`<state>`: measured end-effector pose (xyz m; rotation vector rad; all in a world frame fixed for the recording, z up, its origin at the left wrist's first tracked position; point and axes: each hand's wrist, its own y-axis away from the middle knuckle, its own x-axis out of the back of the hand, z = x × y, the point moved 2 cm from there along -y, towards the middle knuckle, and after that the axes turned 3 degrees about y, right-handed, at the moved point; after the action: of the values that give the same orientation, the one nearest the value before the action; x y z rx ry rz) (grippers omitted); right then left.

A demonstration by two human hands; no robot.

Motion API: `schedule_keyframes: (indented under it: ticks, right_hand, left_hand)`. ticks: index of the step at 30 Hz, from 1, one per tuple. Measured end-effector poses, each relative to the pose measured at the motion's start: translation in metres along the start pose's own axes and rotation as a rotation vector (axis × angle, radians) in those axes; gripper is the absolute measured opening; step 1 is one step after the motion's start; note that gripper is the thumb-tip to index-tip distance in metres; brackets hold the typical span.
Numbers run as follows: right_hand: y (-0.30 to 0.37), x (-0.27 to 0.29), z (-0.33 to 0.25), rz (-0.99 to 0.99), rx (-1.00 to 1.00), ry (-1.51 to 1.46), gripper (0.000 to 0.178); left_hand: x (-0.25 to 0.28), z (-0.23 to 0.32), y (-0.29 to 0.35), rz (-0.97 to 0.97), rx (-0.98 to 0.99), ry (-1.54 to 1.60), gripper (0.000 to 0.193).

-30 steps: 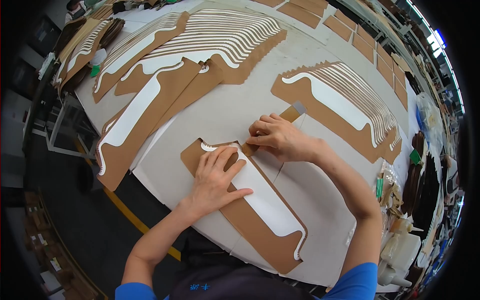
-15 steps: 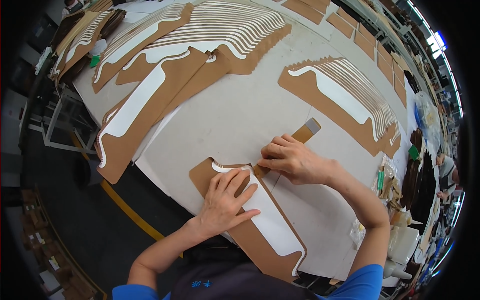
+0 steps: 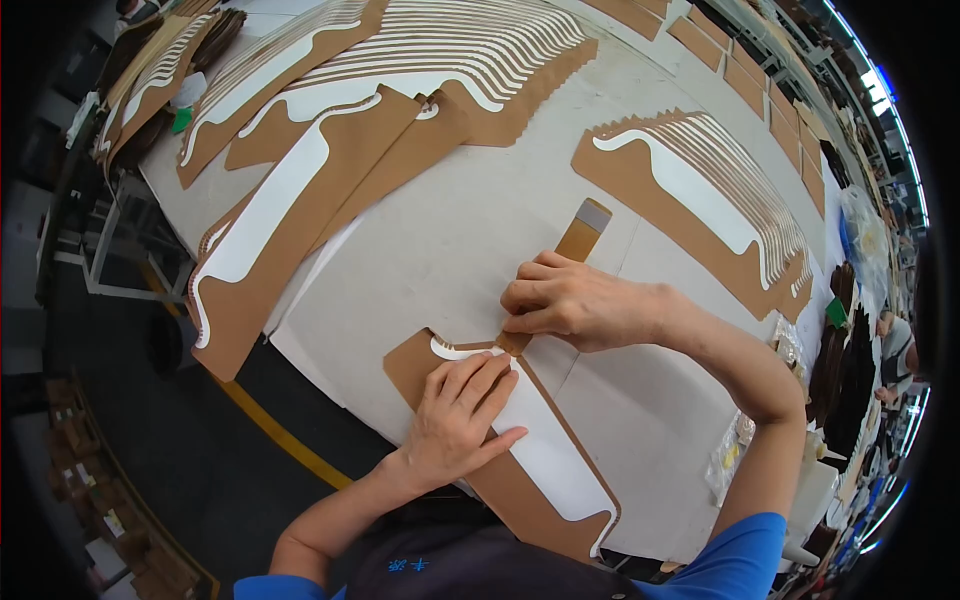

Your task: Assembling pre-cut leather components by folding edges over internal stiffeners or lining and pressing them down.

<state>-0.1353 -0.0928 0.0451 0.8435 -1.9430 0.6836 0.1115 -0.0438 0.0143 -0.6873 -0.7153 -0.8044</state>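
Observation:
In front of me on the table lies a brown leather-like panel [image 3: 410, 367] with a white strip [image 3: 556, 462] on it, its ends curved and its upper end edge notched. My left hand [image 3: 452, 420] rests flat over the panel's upper part, fingers stretched out and thumb apart. A flat amber-brown tool with a grey end [image 3: 578, 238] is gripped in my right hand [image 3: 572, 302], fingers closed round it. Its lower tip meets the panel's edge near my left fingertips. The grey end points away from me; the tool's exact kind is unclear.
Fanned stacks of similar panels lie at the far left [image 3: 440, 60] and right [image 3: 690, 190]. More overlapping panels [image 3: 270, 210] reach over the table's left edge. Brown pieces [image 3: 745, 75] line the far right. A white bottle [image 3: 812, 490] stands near my right arm.
My right hand has moved slightly left and away from me, and the tool has swung more upright. My left hand stays pressed on the panel; the view has shifted a little.

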Motion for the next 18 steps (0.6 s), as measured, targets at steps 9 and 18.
schedule_keyframes:
  ticks: [9,18]
  right_hand:
    - [-0.032,0.01,0.002,-0.244,0.084,0.081,0.029]
    - [-0.053,0.006,-0.007,-0.253,0.125,0.163,0.019]
  left_hand:
    - [-0.001,-0.004,0.003,0.056,0.024,0.05,0.055]
    - [0.0,-0.004,0.004,0.121,0.013,0.06,0.048]
